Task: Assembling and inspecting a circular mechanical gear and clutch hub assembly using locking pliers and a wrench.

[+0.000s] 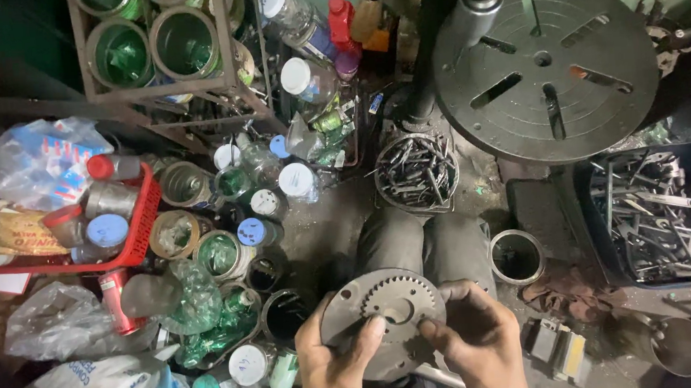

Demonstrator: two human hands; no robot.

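At lower centre of the frame, the left hand [335, 363] and right hand [476, 347] both gripped a toothed metal disc [382, 313] over the knees, fingers curled on its face. It looked mid-inspection; turning it next would call for a firm grip.

I see a grimy concrete floor [331, 219] carrying everything. On it: a red plastic basket [141, 224] of jars at left, open tins and capped jars [220, 255] crowded beside it, a round tin of drill bits [415, 173] at centre, an empty metal ring [517, 256], and a dark blue crate of metal tools [655, 213] at right.
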